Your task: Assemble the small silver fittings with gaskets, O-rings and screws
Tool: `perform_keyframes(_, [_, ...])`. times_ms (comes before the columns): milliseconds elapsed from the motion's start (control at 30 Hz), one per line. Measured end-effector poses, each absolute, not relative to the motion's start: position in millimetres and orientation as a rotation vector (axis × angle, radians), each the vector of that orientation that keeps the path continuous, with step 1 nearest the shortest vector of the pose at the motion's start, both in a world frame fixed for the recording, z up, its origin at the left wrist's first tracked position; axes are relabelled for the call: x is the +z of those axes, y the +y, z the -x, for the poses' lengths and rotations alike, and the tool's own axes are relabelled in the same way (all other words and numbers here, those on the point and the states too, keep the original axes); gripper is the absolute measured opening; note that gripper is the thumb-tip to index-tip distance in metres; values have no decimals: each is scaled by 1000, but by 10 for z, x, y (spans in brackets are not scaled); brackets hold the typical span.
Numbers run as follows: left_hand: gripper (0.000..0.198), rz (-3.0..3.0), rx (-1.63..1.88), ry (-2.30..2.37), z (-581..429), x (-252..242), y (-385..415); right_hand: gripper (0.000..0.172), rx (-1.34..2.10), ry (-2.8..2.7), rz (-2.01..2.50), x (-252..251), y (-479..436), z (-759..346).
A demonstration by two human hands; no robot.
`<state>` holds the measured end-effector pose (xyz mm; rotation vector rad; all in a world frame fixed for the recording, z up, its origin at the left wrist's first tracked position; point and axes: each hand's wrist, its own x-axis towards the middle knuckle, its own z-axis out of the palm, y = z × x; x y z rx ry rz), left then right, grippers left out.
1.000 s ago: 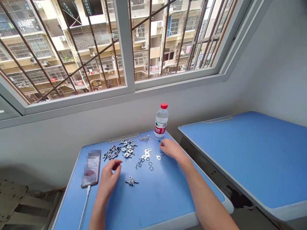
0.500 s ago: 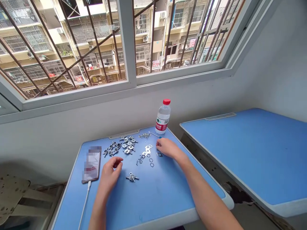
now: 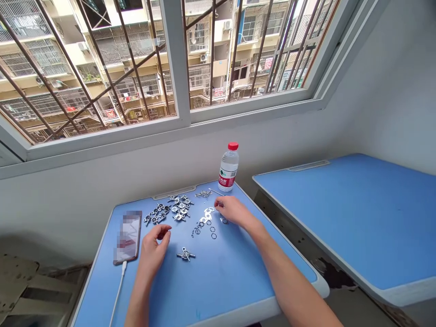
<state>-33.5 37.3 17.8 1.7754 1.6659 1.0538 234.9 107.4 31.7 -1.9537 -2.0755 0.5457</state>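
Note:
My left hand point(image 3: 154, 250) rests on the blue desk point(image 3: 218, 281), its thumb and forefinger pinched round a small dark part. One metal cross-shaped piece point(image 3: 185, 255) lies alone just right of it. My right hand point(image 3: 232, 211) reaches over the far side, its fingers curled on the desk beside flat metal plates point(image 3: 207, 214) and small black rings point(image 3: 211, 232). What the right fingers hold, if anything, is hidden. A heap of metal fittings point(image 3: 170, 211) lies beyond both hands.
A phone point(image 3: 127, 237) on a white cable point(image 3: 118, 290) lies at the desk's left. A water bottle with a red cap point(image 3: 228, 167) stands at the far right corner, a thin tool point(image 3: 215, 191) beside it. A second blue desk point(image 3: 347, 218) stands to the right, under a barred window.
My right hand has slid a little left, toward the metal plates. The left hand has stayed in its pinch. The view has shifted slightly.

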Motion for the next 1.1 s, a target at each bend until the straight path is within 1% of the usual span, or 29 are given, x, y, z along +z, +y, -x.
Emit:
perform_keyframes(67, [29,-1776,1058,1668,335,173,374,18,540,-2061,1978,302,1066,-2287])
perform_keyframes(167, [29,-1769,1055,1664,335,178,369,21,528,-2057,2024,255,1053,-2169])
perform_keyframes(400, [27,-1764,1040,1667,312,222,353,13,541,-2080,2104,163,1057,-2047])
perform_keyframes(567, [27,-1757,1045,1661,307,226,347,16,550,-2096,2120,134,1072,-2034])
perform_keyframes(800, [25,-1758,1064,1650,308,232,337,17,591,-2085,2019,79,1103,-2105])
perform_keyframes(1100, [23,-1762,1078,1631,312,240,320,21,778,-1981,1860,40,1137,-2238])
